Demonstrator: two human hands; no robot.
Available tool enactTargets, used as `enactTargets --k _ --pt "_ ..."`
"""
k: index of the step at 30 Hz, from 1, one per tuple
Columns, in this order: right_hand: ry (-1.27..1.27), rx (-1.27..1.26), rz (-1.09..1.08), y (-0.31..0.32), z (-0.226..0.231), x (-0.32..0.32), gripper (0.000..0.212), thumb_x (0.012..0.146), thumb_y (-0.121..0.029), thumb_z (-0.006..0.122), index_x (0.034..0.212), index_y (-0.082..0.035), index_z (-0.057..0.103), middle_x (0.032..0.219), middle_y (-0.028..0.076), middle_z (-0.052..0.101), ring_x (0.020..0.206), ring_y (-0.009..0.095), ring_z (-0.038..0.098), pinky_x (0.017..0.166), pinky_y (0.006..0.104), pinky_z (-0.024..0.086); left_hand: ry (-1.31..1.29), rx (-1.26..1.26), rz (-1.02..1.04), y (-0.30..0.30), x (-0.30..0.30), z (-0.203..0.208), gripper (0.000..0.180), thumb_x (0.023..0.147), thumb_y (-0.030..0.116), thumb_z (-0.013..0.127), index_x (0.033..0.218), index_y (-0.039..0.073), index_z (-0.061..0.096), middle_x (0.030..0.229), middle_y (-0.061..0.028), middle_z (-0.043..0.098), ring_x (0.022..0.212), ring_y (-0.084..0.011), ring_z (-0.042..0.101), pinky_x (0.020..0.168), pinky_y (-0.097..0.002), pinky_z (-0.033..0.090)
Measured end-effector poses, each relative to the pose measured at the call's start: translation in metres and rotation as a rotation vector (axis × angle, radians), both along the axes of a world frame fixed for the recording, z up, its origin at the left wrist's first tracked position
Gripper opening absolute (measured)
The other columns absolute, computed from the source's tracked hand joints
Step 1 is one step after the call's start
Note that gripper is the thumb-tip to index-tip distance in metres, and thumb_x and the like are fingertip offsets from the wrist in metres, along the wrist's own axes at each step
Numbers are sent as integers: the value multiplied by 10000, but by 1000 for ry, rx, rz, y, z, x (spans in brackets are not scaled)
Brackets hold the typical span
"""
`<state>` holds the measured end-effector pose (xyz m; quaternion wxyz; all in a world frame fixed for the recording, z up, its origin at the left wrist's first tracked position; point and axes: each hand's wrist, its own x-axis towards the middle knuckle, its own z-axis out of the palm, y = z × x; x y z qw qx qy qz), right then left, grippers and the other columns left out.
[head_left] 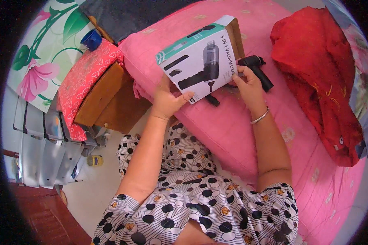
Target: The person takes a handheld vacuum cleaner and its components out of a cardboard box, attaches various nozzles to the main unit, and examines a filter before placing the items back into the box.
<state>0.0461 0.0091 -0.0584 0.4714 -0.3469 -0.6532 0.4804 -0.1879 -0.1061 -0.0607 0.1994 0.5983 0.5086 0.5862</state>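
At far left, a floral panel point(41, 49) is seen, and beside it a wooden table point(104, 96) draped with a red heart-patterned cloth point(84, 77), on which a blue cup point(91, 39) is set. Near the centre, the left hand point(166, 99) is closed around the lower left corner of a white and teal product box point(200, 57), thumb laid across its front. The box is held tilted above a pink-covered bed point(241, 130). Its right edge is pinched by the right hand point(247, 83), whose wrist bears a silver bangle point(260, 116). Just behind that hand, a black handheld device point(255, 67) lies on the bed. At right, a red blanket point(315, 77) is heaped on the bed.
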Motion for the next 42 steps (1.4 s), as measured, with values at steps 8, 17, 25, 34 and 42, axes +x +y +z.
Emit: enactTargets --k 8,17,25,34,42 --pt "52 -46 23 2 2 1 265 863 -57 599 1121 -17 556 989 39 624 823 110 594 735 263 494 -174 -82 -103 -1 14 -1 776 662 179 848 1278 6 408 1205 -103 556 1098 -217 552 925 -353 470" --pt "291 1 141 3 8 -2 711 844 -73 645 1439 -54 255 1249 110 507 1066 183 546 903 332 474 122 59 84 24 22 -6 673 688 64 749 1278 13 431 1224 -138 548 1140 -237 536 928 -336 453" --pt "566 -353 290 6 21 10 513 946 -281 525 1363 -47 340 1271 75 486 1109 210 516 909 379 468 537 493 390 49 34 -8 664 632 0 689 1259 111 500 1324 -158 465 1213 -415 436 1031 -493 362" --pt "588 -270 55 29 -4 5 564 886 -159 612 1361 -22 340 1245 109 516 1134 228 502 965 362 414 699 488 369 65 38 -57 480 800 93 654 1258 152 523 1397 -199 393 1288 -434 356 1073 -515 278" --pt "516 -195 36 33 -50 16 719 769 -49 673 1388 -18 308 1223 144 540 1091 255 545 949 379 434 516 438 310 73 48 -111 656 710 113 713 1302 21 445 1395 -245 366 1304 -457 315 1051 -509 305"
